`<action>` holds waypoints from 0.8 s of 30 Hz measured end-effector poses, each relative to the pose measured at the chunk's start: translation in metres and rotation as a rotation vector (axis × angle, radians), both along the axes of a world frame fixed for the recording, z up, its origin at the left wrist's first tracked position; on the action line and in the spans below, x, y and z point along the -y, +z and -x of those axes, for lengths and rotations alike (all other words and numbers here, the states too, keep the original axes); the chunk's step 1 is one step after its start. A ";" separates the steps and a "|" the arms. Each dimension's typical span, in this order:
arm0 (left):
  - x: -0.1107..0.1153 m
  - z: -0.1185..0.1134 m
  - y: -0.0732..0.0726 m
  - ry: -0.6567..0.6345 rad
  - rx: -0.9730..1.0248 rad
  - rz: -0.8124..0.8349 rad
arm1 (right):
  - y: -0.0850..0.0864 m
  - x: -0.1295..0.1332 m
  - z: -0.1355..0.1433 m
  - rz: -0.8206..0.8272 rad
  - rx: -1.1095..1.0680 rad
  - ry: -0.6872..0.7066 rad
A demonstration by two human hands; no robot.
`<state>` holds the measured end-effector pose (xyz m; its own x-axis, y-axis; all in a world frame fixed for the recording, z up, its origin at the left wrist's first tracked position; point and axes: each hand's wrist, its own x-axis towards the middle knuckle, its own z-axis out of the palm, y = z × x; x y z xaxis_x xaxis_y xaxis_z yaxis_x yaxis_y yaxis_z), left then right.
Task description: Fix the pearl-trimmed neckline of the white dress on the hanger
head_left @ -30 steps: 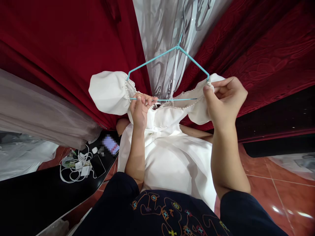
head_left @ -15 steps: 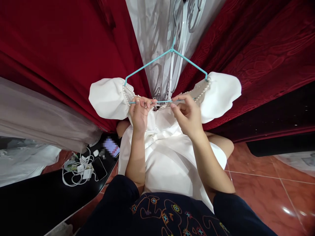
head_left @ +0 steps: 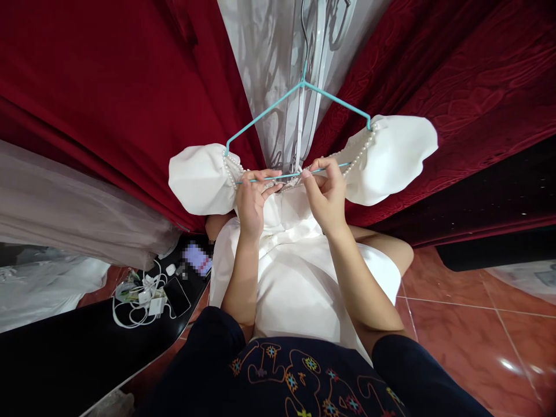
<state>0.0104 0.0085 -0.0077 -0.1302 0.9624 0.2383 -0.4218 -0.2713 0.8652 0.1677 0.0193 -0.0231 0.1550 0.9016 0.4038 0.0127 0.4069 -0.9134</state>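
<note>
A white dress (head_left: 295,284) with puffed sleeves and pearl-beaded neckline edges hangs on a light blue wire hanger (head_left: 264,114), its skirt spread over my lap. My left hand (head_left: 251,205) grips the hanger's lower bar near the left sleeve, some fingers stretched toward the middle. Thumb and forefinger of my right hand (head_left: 326,197) pinch at the same bar just right of centre. A small white strip shows at those fingertips; whether it is also held, I cannot tell. The neckline behind the bar is partly hidden by my fingers.
Dark red curtains or gowns (head_left: 174,104) hang on both sides, with sheer white fabric (head_left: 264,69) between them. A black bench (head_left: 65,353) at left carries a phone (head_left: 176,296), white cables (head_left: 125,317) and a lit screen (head_left: 197,259). Red tiles (head_left: 464,324) cover the floor.
The hanger has tilted, its right end rising and its left end dropping slightly, and the sleeves have shifted right. My right hand has moved a little left and up along the bar.
</note>
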 end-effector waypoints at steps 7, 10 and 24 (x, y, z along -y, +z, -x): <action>0.016 0.002 0.008 -0.249 -0.512 0.017 | 0.002 -0.001 0.000 0.008 0.024 -0.043; 0.026 0.004 0.024 -0.171 -0.554 -0.147 | 0.003 0.002 0.002 0.009 0.009 -0.066; 0.008 0.026 0.046 0.764 -0.653 -0.413 | 0.006 -0.010 0.014 -0.069 -0.082 -0.277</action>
